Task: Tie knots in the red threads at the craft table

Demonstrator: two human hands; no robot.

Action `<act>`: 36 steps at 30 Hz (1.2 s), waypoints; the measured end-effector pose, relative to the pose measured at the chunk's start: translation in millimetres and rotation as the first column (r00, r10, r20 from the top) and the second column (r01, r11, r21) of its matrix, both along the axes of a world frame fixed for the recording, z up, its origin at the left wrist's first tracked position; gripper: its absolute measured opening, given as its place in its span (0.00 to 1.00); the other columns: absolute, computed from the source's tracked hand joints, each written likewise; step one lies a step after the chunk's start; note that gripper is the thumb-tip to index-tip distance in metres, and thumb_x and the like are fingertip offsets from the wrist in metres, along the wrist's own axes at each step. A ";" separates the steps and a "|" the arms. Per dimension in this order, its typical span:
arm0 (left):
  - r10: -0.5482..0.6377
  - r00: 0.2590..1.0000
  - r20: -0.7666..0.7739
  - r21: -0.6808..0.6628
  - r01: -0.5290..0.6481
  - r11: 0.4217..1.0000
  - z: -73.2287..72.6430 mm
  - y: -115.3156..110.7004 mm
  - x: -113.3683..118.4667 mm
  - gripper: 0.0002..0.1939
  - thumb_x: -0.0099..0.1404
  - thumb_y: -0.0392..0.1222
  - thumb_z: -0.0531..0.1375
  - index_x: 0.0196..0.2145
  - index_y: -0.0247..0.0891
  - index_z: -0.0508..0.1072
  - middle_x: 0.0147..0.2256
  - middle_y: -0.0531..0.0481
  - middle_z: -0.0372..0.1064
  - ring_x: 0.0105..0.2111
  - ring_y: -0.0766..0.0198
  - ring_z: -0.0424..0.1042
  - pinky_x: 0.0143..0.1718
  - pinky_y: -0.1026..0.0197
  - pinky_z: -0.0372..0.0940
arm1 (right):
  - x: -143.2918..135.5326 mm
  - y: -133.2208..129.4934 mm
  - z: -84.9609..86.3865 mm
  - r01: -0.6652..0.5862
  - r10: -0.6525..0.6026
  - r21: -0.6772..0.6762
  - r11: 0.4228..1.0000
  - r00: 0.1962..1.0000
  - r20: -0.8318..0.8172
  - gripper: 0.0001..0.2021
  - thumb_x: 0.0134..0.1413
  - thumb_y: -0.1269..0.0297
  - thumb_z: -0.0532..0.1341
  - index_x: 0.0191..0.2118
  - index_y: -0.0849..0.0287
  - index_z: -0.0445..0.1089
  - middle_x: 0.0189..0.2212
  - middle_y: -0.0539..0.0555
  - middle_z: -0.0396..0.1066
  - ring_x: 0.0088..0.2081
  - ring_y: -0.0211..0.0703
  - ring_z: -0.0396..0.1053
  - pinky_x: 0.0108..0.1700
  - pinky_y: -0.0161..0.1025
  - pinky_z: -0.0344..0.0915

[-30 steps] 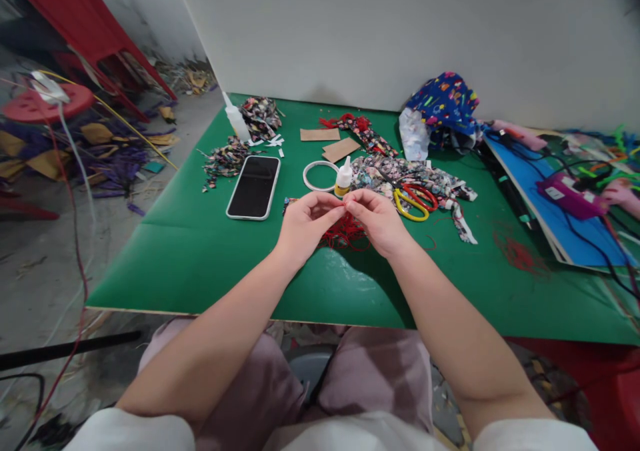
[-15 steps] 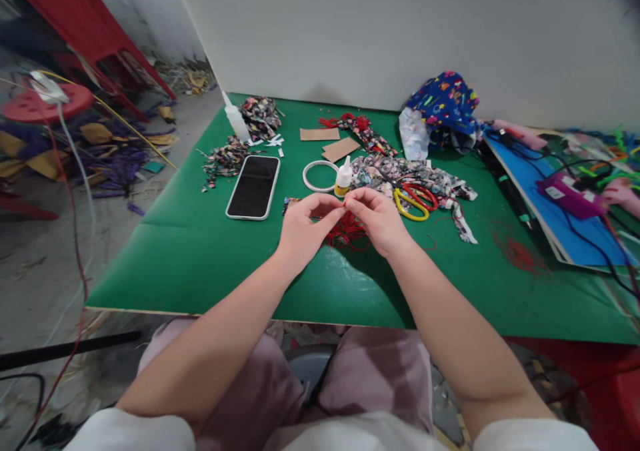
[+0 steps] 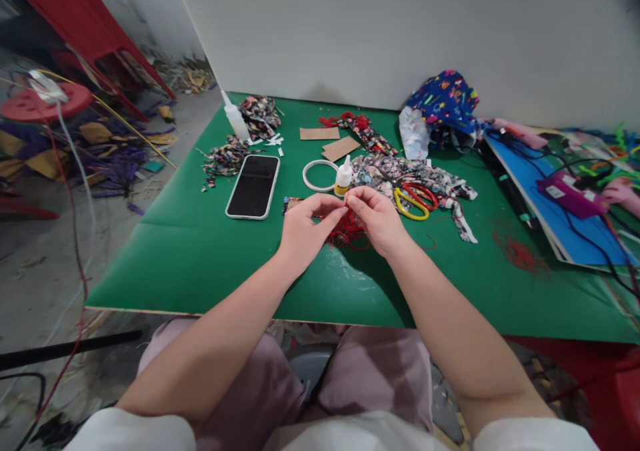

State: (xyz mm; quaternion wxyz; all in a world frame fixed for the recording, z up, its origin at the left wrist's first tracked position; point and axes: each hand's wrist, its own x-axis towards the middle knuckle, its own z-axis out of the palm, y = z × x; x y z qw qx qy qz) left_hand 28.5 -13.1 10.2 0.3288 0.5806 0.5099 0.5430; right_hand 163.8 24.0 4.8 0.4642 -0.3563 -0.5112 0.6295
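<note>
Green tabletop (image 3: pixel 170 264) — left hand (image 3: pixel 306 227), right hand (image 3: pixel 379 221), fingertips pinched on red thread (image 3: pixel 349 229); yellow bottle label (image 3: pixel 342 189) illegible.

- we can read no words, numbers or brands anywhere.
- right of the scissors (image 3: pixel 417 204), we see pale labels (image 3: pixel 555 193) on the purple box (image 3: pixel 583 201), their print too small.
- left of the scissors, the small bottle (image 3: pixel 344 175) has a yellow band (image 3: pixel 341 190); we cannot make out any lettering.

Left hand (image 3: pixel 305 229), right hand (image 3: pixel 379 220) pinch red thread (image 3: pixel 347 203) (loose tangle (image 3: pixel 349 231) below) over green table (image 3: pixel 200 257).
</note>
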 end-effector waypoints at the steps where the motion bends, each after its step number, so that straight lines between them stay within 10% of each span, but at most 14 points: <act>1: 0.000 1.000 -0.007 0.002 0.000 1.000 -0.2 -0.1 -0.1 0.04 0.55 0.39 0.62 0.31 0.38 0.74 0.29 0.53 0.74 0.28 0.67 0.71 0.34 0.63 0.67 | 0.1 0.3 -0.6 -0.002 0.002 -0.003 1.000 1.000 -0.002 0.13 0.42 0.54 0.65 0.28 0.57 0.66 0.24 0.46 0.63 0.26 0.32 0.58 0.30 0.32 0.57; 22: 0.018 0.989 -0.148 0.158 0.006 0.987 2.9 -3.4 -2.3 0.07 0.59 0.36 0.58 0.34 0.41 0.77 0.41 0.47 0.72 0.44 0.61 0.69 0.49 0.55 0.62 | 6.6 0.5 4.2 0.095 -0.186 0.352 0.931 0.954 0.233 0.05 0.48 0.63 0.62 0.27 0.57 0.68 0.27 0.47 0.66 0.27 0.33 0.61 0.31 0.34 0.59; 30: 0.027 0.993 -0.113 0.095 -0.016 0.995 3.8 -2.7 -3.4 0.07 0.58 0.34 0.58 0.32 0.40 0.77 0.42 0.47 0.69 0.47 0.58 0.67 0.52 0.51 0.59 | 4.9 2.6 -1.8 0.026 -0.068 0.229 0.973 0.982 0.176 0.08 0.51 0.58 0.60 0.29 0.57 0.65 0.23 0.46 0.62 0.26 0.33 0.58 0.29 0.33 0.55; 36: -0.124 0.934 0.334 -0.084 0.161 0.983 -1.6 2.9 3.4 0.10 0.55 0.34 0.61 0.37 0.38 0.68 0.37 0.50 0.71 0.40 0.65 0.70 0.47 0.58 0.63 | 5.3 3.4 -4.1 0.012 -0.036 0.203 0.979 0.993 0.110 0.08 0.51 0.58 0.61 0.29 0.57 0.66 0.26 0.47 0.63 0.29 0.34 0.60 0.34 0.34 0.58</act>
